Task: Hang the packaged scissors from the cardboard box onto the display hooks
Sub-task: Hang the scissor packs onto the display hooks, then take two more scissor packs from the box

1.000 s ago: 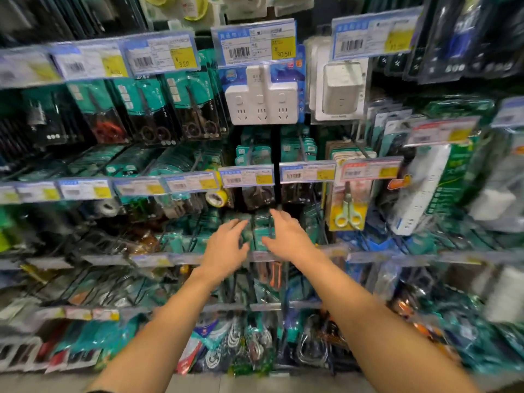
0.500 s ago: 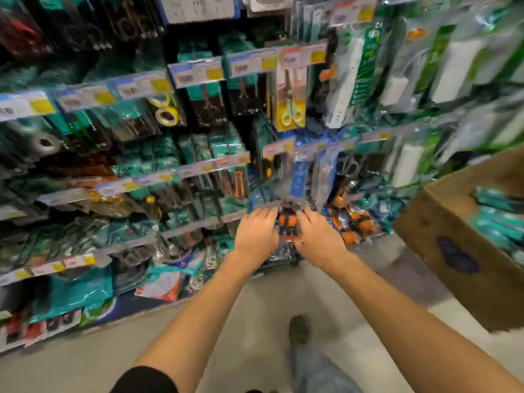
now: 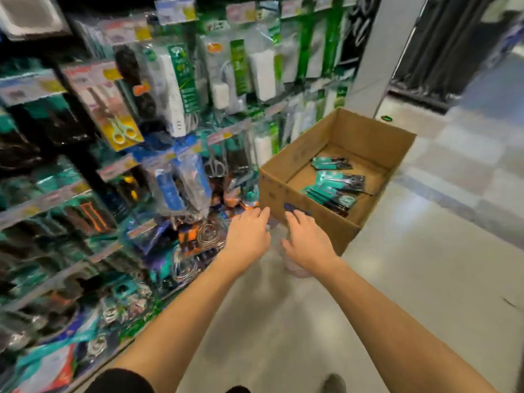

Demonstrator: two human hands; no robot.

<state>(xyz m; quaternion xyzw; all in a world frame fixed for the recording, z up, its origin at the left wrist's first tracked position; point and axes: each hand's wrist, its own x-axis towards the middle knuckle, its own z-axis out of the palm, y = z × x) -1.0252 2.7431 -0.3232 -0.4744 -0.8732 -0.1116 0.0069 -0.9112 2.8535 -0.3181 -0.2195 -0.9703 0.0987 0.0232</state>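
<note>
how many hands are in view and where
2: the left hand is near the lower display hooks, empty; the right hand is by the cardboard box front corner, empty.

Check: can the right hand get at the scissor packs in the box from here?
Probably yes. The right hand is empty, at the cardboard box's near wall. The box is open-topped and the packaged scissors lie uncovered; it only needs to clear the wall.
</note>
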